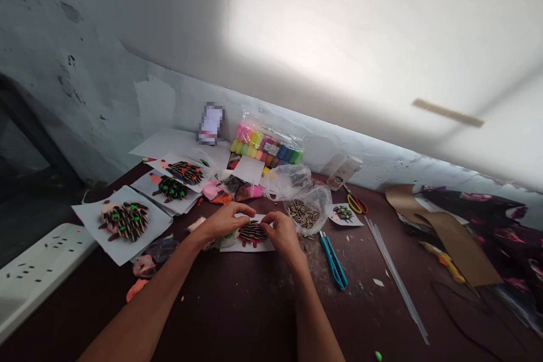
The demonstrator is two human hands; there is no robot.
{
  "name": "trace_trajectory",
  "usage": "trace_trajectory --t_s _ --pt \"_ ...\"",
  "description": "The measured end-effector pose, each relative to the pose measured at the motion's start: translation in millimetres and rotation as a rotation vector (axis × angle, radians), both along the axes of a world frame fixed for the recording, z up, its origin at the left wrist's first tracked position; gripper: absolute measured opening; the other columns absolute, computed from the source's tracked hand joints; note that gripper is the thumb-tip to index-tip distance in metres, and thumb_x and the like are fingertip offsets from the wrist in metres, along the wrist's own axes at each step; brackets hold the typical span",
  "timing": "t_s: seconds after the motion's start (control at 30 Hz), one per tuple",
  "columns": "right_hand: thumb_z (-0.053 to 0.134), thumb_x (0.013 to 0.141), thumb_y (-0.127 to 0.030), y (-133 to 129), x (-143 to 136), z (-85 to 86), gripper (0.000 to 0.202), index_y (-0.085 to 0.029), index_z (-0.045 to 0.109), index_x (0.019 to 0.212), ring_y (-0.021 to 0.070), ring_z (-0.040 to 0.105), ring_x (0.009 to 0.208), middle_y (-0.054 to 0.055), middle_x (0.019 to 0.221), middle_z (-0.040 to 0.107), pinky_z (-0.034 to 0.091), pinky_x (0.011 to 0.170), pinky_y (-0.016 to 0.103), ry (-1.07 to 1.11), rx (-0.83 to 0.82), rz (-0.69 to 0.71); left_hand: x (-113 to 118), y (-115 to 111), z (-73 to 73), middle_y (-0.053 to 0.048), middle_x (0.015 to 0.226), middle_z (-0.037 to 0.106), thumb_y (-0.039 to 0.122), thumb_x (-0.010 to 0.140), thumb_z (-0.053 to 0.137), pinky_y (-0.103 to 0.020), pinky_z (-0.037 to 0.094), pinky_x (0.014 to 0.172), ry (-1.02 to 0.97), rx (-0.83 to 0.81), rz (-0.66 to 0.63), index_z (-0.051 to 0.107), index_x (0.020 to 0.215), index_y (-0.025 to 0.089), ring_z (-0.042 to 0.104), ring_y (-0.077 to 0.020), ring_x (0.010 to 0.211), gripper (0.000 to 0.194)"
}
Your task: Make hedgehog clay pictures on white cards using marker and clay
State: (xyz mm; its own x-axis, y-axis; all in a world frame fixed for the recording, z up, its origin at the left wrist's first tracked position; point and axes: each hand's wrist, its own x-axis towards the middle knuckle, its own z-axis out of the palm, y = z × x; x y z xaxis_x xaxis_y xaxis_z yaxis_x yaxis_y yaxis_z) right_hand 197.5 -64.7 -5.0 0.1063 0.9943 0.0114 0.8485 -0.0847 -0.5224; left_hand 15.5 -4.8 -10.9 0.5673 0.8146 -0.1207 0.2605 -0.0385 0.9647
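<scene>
A hedgehog figure of striped sunflower seeds [251,231] with reddish feet lies on a small white card [229,245] between my hands. My left hand [227,219] reaches over its upper left, fingers stretched out and thumb apart, with nothing visible between them. At the figure's right side, my right hand [283,233] is closed in a pinch; whatever its fingertips hold is too small or hidden to make out. Just right of that hand, a clear plastic bag [323,203] lies spread with loose sunflower seeds [303,215] in it.
Finished-looking seed hedgehogs [125,220] lie on white paper at left, near a power strip [42,271]. Packs of coloured clay [269,147] and a phone [211,123] stand against the wall. At right are blue-handled tweezers or pliers [334,263], scissors [356,202], glue sticks [396,280] and a glue gun [444,262].
</scene>
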Motion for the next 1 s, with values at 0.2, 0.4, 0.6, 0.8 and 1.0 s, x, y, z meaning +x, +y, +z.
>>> trace_trajectory --t_s 0.2,0.4,0.6,0.8,1.0 --pt "0.064 0.079 -0.015 -0.3 -1.3 1.0 0.013 -0.021 0.074 0.079 0.0173 0.063 0.081 0.002 0.084 0.072 0.039 0.072 0.025 0.024 0.010 0.012 -0.9 -0.5 1.0 -0.009 0.106 0.075 0.030 0.068 0.057 -0.030 0.054 0.082 -0.023 -0.005 -0.009 0.073 0.099 0.014 0.068 -0.0258 0.101 0.038" --pt "0.064 0.079 -0.014 -0.2 -4.4 0.5 0.013 -0.021 0.075 0.081 0.0185 0.064 0.083 0.003 0.086 0.073 0.040 0.073 0.026 0.005 -0.003 0.011 -0.9 -0.7 1.3 -0.009 0.108 0.075 0.029 0.067 0.058 -0.030 0.053 0.084 -0.029 0.003 -0.004 0.074 0.098 0.014 0.068 -0.0262 0.103 0.038" --pt "0.064 0.080 -0.015 -1.4 -3.4 0.7 0.015 -0.022 0.077 0.084 0.0181 0.065 0.083 0.003 0.087 0.073 0.041 0.074 0.025 -0.002 0.017 0.026 -0.5 -0.3 -0.2 -0.009 0.108 0.074 0.030 0.068 0.056 -0.030 0.054 0.082 -0.012 0.018 0.003 0.074 0.098 0.015 0.068 -0.0257 0.101 0.039" --pt "0.058 0.081 -0.015 -1.8 -1.1 3.4 0.022 -0.022 0.078 0.088 0.0189 0.066 0.084 0.005 0.088 0.074 0.043 0.076 0.025 -0.045 0.011 0.043 -0.8 0.3 0.3 -0.010 0.109 0.074 0.032 0.068 0.057 -0.032 0.053 0.089 -0.007 0.030 0.019 0.074 0.097 0.015 0.067 -0.0265 0.105 0.038" --pt "0.057 0.078 -0.011 -2.5 -2.4 6.6 0.026 -0.022 0.077 0.089 0.0185 0.066 0.087 0.004 0.092 0.074 0.043 0.080 0.025 -0.048 -0.013 0.047 -0.5 0.5 0.8 -0.011 0.112 0.073 0.036 0.068 0.060 -0.034 0.051 0.092 -0.019 0.015 0.033 0.073 0.098 0.014 0.066 -0.0270 0.107 0.040"
